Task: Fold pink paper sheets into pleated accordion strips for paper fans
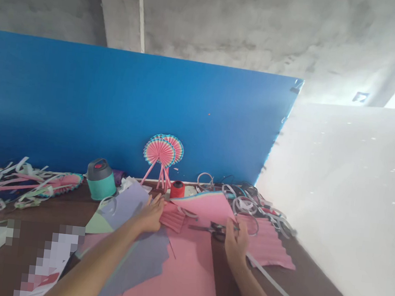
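Observation:
My left hand lies with its fingers stretched over a lilac paper sheet, against the edge of a small pleated pink paper. My right hand is closed on the near right corner of a pink paper sheet with a blue edge, which is lifted and curved. Scissors rest by the right fingertips, blades pointing left, above a large pink sheet. To the right of that hand is a larger pleated pink paper. Darker purple-grey sheets lie below my left forearm.
Pink pleated paper fans stand at the blue partition. A teal-and-grey container and a red spool-like item are at the back. Paper strips pile up left and right. A white wall borders the right.

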{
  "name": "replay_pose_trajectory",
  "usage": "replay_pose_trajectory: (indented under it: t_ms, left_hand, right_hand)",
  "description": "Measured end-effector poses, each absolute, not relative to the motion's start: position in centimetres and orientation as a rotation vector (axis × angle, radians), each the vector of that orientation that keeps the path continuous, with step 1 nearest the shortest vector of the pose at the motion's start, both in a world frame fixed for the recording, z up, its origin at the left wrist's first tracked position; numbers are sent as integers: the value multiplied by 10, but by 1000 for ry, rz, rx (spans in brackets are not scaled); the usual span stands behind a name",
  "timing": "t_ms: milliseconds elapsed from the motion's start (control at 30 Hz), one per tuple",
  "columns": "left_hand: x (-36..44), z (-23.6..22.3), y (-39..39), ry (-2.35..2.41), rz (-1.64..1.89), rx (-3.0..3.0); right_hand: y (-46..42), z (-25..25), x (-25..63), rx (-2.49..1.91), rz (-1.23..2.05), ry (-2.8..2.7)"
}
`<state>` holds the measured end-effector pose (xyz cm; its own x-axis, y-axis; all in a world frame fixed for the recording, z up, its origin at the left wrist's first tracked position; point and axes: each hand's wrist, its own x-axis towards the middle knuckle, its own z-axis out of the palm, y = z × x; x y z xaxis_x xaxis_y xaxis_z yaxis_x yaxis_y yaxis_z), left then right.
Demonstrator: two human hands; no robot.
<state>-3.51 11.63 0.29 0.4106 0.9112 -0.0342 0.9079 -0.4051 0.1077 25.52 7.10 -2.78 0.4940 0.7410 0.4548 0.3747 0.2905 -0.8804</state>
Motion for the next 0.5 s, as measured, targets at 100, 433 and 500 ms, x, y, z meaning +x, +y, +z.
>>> replay_pose_trajectory:
  t_ms: [100,433,500]
  left_hand:
    - [-31,4,130,1598,79,2580]
    - [-30,32,119,1654,307,2645]
    - [-35,41,111,1696,403,2649]
  right_hand:
    - [73,-27,259,-1327,416,-972]
    - [78,-18,260,-1269,301,-804]
    - [80,-19,263,-1238,327,-772]
